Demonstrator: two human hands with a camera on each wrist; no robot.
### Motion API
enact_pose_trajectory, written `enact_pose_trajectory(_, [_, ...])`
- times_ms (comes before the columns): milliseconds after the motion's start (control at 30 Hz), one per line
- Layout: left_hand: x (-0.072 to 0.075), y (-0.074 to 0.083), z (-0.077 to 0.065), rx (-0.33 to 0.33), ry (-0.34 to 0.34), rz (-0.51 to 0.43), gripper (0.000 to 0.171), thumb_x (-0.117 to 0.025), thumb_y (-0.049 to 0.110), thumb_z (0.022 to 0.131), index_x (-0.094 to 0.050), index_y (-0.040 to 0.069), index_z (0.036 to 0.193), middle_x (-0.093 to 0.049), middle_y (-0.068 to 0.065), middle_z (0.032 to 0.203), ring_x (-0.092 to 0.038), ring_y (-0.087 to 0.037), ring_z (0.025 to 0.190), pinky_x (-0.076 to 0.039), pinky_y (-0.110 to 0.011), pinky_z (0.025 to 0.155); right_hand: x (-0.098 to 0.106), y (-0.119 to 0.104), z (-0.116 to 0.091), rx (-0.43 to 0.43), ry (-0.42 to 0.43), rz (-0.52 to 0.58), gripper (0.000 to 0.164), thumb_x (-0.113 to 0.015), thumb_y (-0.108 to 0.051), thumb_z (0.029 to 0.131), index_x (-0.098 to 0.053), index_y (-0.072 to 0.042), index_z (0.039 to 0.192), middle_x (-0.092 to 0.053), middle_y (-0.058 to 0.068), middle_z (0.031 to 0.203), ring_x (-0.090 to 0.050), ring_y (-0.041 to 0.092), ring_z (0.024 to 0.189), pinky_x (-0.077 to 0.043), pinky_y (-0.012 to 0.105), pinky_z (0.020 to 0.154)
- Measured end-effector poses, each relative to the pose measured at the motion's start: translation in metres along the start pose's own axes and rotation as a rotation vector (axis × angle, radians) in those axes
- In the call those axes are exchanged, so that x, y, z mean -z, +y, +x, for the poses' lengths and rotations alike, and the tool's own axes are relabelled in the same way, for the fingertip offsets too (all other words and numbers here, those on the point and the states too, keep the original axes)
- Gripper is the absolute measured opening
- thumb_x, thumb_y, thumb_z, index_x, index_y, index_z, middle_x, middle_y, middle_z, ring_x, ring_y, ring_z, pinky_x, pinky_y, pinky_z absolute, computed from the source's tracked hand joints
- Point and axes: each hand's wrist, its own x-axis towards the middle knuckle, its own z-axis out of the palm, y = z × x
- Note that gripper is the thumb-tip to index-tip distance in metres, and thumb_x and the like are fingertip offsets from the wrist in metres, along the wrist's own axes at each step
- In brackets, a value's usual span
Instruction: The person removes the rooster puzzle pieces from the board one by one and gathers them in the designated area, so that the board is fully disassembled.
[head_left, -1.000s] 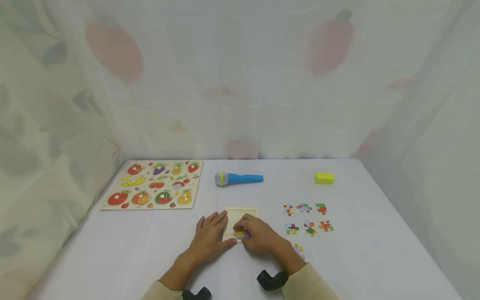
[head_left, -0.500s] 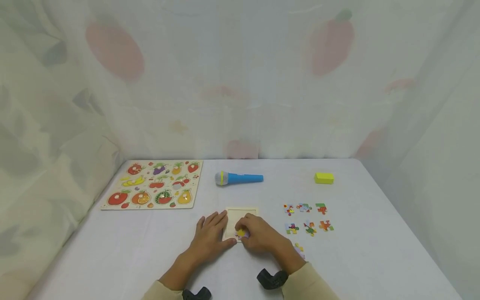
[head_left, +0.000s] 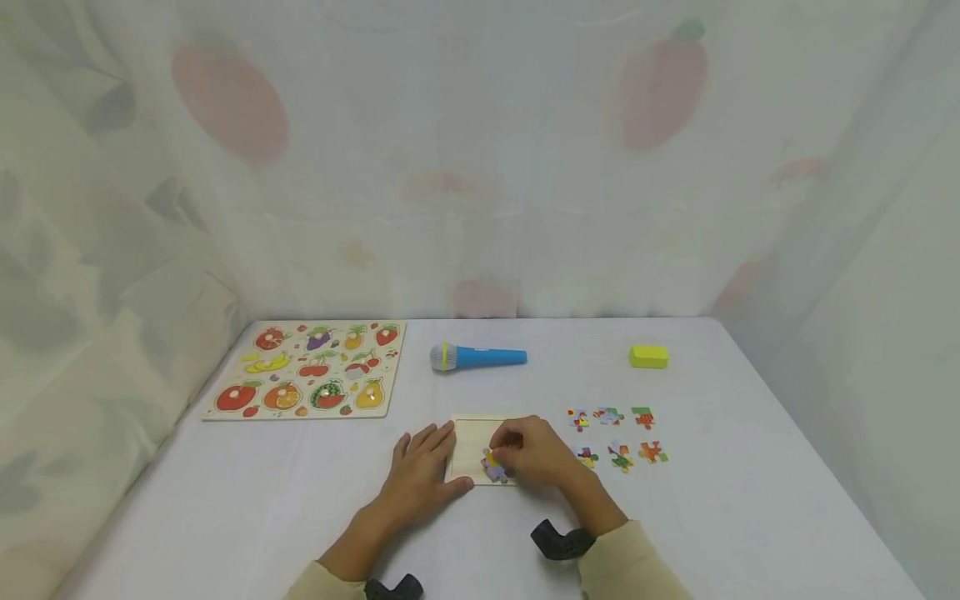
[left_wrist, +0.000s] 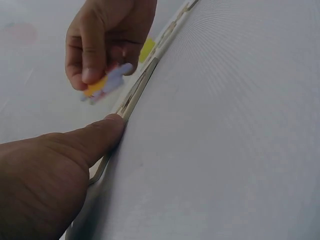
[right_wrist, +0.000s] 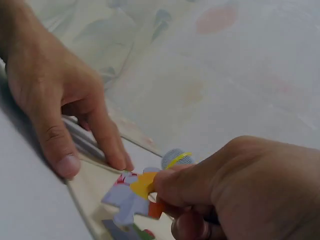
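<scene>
My left hand (head_left: pixel 420 479) rests flat on the left side of a small wooden puzzle tray (head_left: pixel 468 435), its thumb on the front rim. Between right thumb and fingertips, my right hand (head_left: pixel 536 454) pinches a lilac and yellow jigsaw piece (right_wrist: pixel 132 195). That piece is tilted over the tray's right half; in the left wrist view it is clearly raised. Beneath it, the right wrist view shows part of another piece, grey with green and red (right_wrist: pixel 122 230), mostly hidden. The tray's right edge lies behind my right hand.
Loose jigsaw pieces lie right of the tray in two rows, among them an orange one (head_left: pixel 652 452) and a green and red one (head_left: pixel 642 417). Behind stand a blue toy microphone (head_left: pixel 480 357), a yellow block (head_left: pixel 648 357) and a fruit puzzle board (head_left: pixel 303 371).
My right hand has moved right and slightly away from me, carrying the lilac and yellow jigsaw piece. The nearest loose piece has gone out of sight by my right forearm. My left hand stays put.
</scene>
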Motion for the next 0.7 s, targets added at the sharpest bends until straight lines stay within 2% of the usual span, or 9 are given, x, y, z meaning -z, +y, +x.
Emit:
enact_pose_trajectory(200, [0.0, 0.0, 0.0, 0.001, 0.002, -0.013, 0.081, -0.069, 0.054, 0.082, -0.047, 0.004, 0.142, -0.038, -0.008, 0.15, -0.028, -0.033, 0.138, -0.012, -0.063, 0.107, 0.012, -0.004, -0.005, -0.051, 0.08, 0.235, 0.002, -0.07, -0.01, 0.088, -0.072, -0.009, 0.089, -0.066, -0.001, 0.08, -0.057, 0.015, 0.069, -0.05, 0.027, 0.06])
enact_pose_trajectory(367, [-0.002, 0.0, 0.001, 0.003, 0.002, -0.009, 0.081, -0.069, 0.054, 0.082, -0.047, 0.004, 0.142, -0.038, -0.007, 0.151, -0.028, -0.032, 0.138, -0.013, -0.062, 0.107, 0.028, -0.01, -0.014, -0.076, 0.132, 0.455, 0.009, -0.071, -0.012, 0.088, -0.071, -0.004, 0.091, -0.063, 0.007, 0.077, -0.051, 0.017, 0.062, -0.044, 0.025, 0.054])
enact_pose_trajectory(500, [-0.002, 0.0, 0.0, 0.008, 0.004, -0.013, 0.081, -0.069, 0.054, 0.082, -0.047, 0.004, 0.142, -0.037, -0.007, 0.151, -0.028, -0.032, 0.138, -0.012, -0.062, 0.107, 0.042, -0.01, -0.024, -0.031, 0.158, 0.509, 0.012, -0.07, -0.01, 0.089, -0.069, 0.002, 0.092, -0.058, 0.011, 0.075, -0.047, 0.017, 0.06, -0.041, 0.025, 0.054])
enact_pose_trajectory(700, [0.0, 0.002, -0.001, 0.01, 0.0, -0.018, 0.081, -0.069, 0.053, 0.083, -0.047, 0.003, 0.142, -0.037, -0.008, 0.151, -0.028, -0.033, 0.138, -0.012, -0.062, 0.107, 0.069, -0.012, -0.043, 0.005, 0.175, 0.51, 0.013, -0.07, -0.008, 0.089, -0.067, 0.004, 0.093, -0.057, 0.012, 0.076, -0.048, 0.017, 0.06, -0.043, 0.027, 0.053])
